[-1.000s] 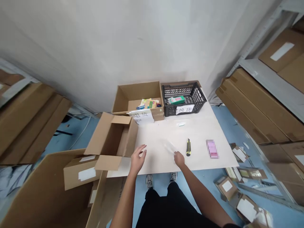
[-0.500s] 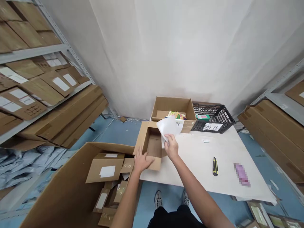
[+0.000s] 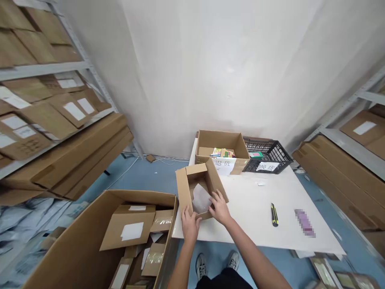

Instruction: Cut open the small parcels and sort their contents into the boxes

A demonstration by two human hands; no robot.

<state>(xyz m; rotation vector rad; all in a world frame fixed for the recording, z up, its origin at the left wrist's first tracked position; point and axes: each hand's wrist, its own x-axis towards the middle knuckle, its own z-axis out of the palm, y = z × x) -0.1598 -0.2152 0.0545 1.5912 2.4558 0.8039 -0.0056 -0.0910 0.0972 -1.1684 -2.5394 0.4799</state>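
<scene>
A small open cardboard box (image 3: 182, 186) stands at the left end of the white table, its flaps folded out. Inside it lies a white sheet of paper (image 3: 201, 198), slightly crumpled. My left hand (image 3: 190, 225) grips the near left edge of the box, thumb toward the opening. At the near right side, my right hand (image 3: 220, 207) holds the box wall, with its fingertips beside the paper. Whether those fingertips still touch the sheet is hard to tell.
A big carton (image 3: 75, 249) of sealed parcels stands left of the table (image 3: 246, 224). Behind are a labelled cardboard box (image 3: 240, 163) with small colourful packs and a black crate (image 3: 275, 154). A utility knife (image 3: 274, 215) and a blurred purple item (image 3: 304, 222) lie right.
The paper has gone from my right hand, above the box, down into it. My right hand has moved down onto the box's side. The box is turned slightly.
</scene>
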